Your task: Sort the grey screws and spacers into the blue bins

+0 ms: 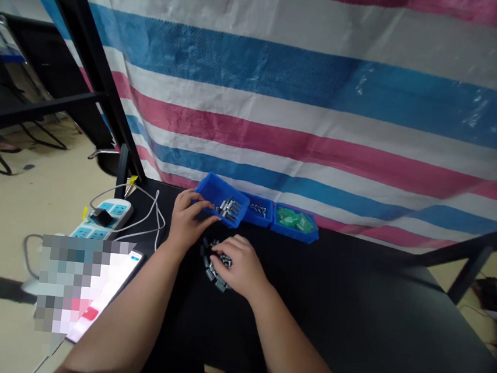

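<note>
Two bare hands at work on a black tabletop [350,313]. The left hand [188,219] is at the near left corner of the left bin [208,187], fingers bent and thumb low, at the rim; whether it grips the wall or a metal piece cannot be told. This blue bin, near the far edge and left of its middle, sits askew to its neighbours and contains silver cylinders [229,209], gathered toward its right end.

The right hand [241,265] is curled palm down over a cluster of silver pieces [226,260], nearer than the bins; its thumb and fingers reach in among them, but whether they grip one cannot be told. Grey blocks [211,274] form an arc along the left and near sides of the cluster.

Along the far edge, the middle bin [259,219] holds small metal parts [258,210], and the right bin [294,234] green packets [296,219]. A striped sheet [284,84] hangs behind. By the left edge lie a phone [108,296], its screen lit and partly pixelated, and a power strip [115,206] bearing a black plug [101,217].
</note>
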A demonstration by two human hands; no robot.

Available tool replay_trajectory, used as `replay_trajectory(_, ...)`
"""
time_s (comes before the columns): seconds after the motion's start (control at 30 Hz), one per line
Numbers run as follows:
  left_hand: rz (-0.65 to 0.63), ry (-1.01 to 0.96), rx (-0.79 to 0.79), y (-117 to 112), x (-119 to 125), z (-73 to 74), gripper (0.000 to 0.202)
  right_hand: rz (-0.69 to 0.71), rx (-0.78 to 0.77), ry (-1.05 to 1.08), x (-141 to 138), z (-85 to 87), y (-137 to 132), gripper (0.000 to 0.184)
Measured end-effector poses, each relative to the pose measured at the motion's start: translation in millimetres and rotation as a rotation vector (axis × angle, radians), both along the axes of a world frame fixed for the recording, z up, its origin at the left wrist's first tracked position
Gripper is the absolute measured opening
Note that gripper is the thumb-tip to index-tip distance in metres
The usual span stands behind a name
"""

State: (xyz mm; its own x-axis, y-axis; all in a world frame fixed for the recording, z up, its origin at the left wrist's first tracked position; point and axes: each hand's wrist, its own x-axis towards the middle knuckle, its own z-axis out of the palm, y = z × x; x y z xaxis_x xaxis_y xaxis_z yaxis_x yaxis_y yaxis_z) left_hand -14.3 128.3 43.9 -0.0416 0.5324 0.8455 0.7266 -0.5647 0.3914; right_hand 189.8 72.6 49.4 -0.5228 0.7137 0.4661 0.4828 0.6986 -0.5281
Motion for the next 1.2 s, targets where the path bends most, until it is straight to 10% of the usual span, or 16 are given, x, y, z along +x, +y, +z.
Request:
replay_trajectory(0.33,0.009,-0.021,-0.006,0,-1,-1.2,0.029,-0.098,-0.081,-0.321,-34,-22.2,-9,0.016)
replay_trajectory(0.7,-0.114,0.055,0.043,1,5,-2.3,0.032,-0.353,0.499,0.499,10,8.8,-1,0.019)
replay_trajectory(0.93,-0.189,0.114,0.020,-2,12,-3.6,0.032,-0.373,0.299,0.299,20,5.8,15,0.009)
replay_trajectory(1.2,-0.007,0.009,0.021,0,-1,0.0,0.029,-0.044,0.041,0.055,-2,-1.0,2,0.014)
